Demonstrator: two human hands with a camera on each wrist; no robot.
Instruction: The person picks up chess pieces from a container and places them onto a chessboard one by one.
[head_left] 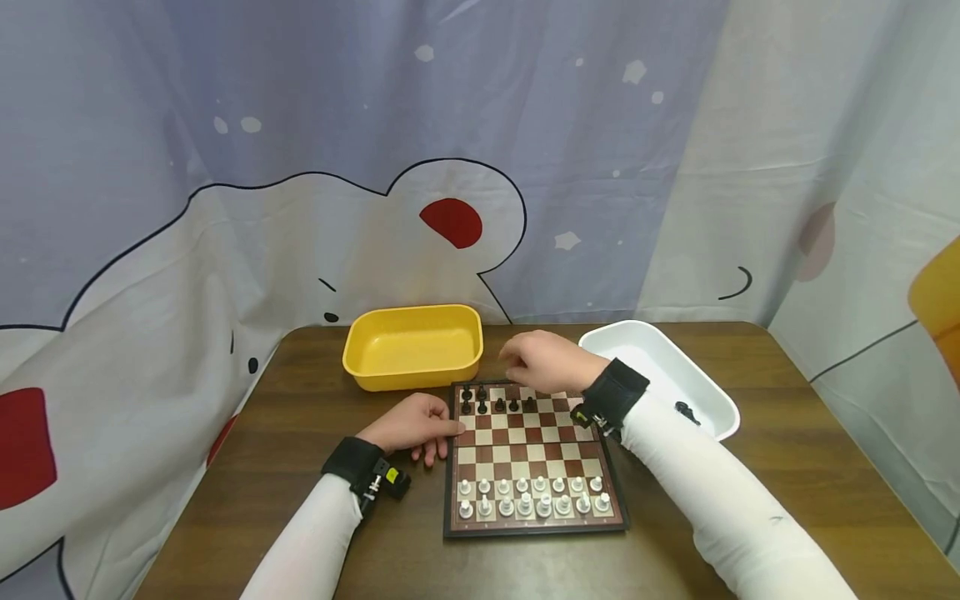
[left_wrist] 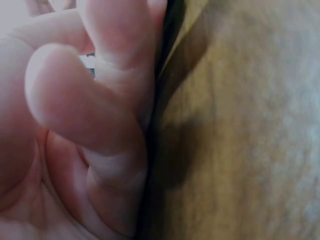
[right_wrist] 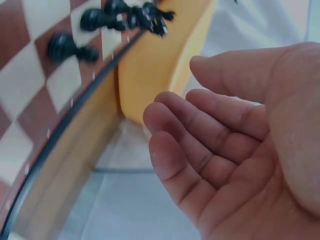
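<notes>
A brown-and-cream chessboard [head_left: 517, 454] lies on the table. Several black chess pieces [head_left: 499, 405] stand at its far left, and two rows of white chess pieces [head_left: 525, 503] line its near side. My left hand [head_left: 412, 429] rests beside the board's left edge, one digit's tip touching the rim. Its other fingers [left_wrist: 85, 100] are loosely curled against the table. Over the far edge of the board hovers my right hand [head_left: 551, 360]. From the right wrist view, that hand [right_wrist: 225, 140] has relaxed, slightly bent fingers and an empty palm, apart from the black pawn [right_wrist: 70, 49] nearby.
Behind the board, to the left, sits a yellow tray [head_left: 412, 379]. A white tray [head_left: 720, 425] stands to the right, partly behind my right forearm, with black pieces [head_left: 686, 412] in it. A patterned curtain [head_left: 360, 250] hangs past the wooden table's [head_left: 255, 467] far edge.
</notes>
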